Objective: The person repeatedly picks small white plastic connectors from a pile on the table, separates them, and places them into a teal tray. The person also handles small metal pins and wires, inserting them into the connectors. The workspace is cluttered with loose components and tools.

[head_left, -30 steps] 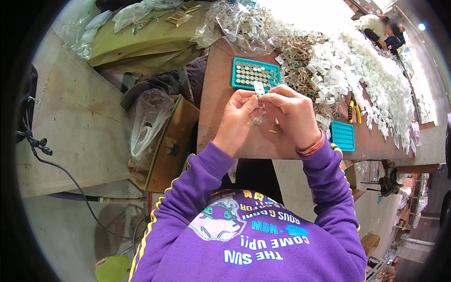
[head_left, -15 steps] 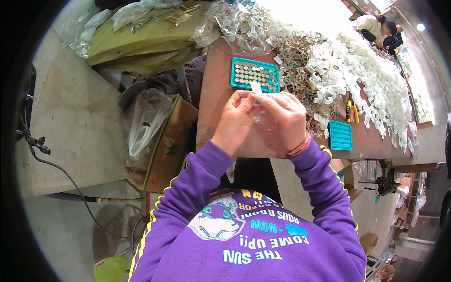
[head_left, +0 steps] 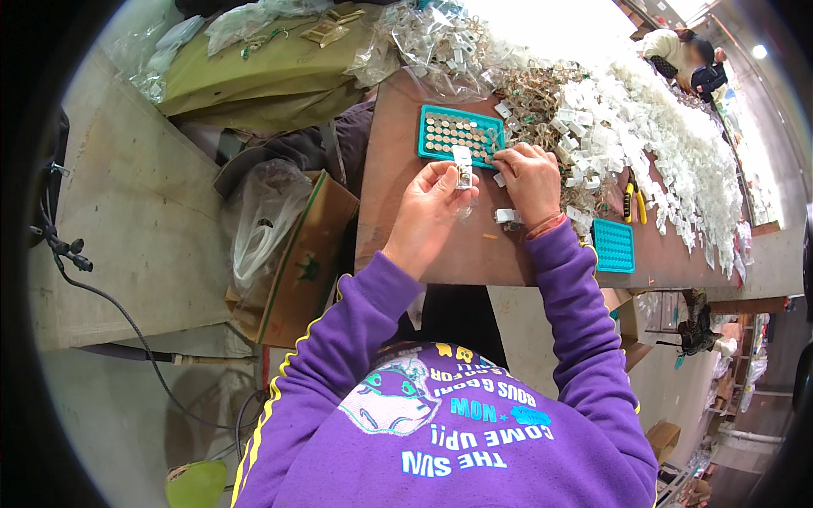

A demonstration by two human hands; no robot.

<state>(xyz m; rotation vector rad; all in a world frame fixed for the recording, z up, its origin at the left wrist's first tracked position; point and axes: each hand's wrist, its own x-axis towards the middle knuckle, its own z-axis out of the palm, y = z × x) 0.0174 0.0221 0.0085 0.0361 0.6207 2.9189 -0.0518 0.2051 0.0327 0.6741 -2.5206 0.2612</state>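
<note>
My left hand (head_left: 428,216) pinches a small white plastic case (head_left: 462,168) upright between thumb and fingers, its lid raised. A bit of clear plastic hangs below the case. My right hand (head_left: 533,184) is at the lower right corner of a teal tray (head_left: 421,144), fingertips drawn together at its rim; what they hold, if anything, is hidden. Rows of small round silvery button cells (head_left: 449,131) lie in that tray. Under my right wrist, another small white case (head_left: 506,215) rests on the brown table (head_left: 406,245).
A heap of white cases with wires (head_left: 584,127) covers the table's right and far side. Yellow-and-black pliers (head_left: 633,201) lie beside a second teal tray (head_left: 614,245). A cardboard box (head_left: 309,245) with a plastic bag (head_left: 264,222) stands left. Another person (head_left: 677,59) is far right.
My right hand has left the white case and moved up and right to the tray corner. The left hand still holds the case, now with its lid raised in plain view.
</note>
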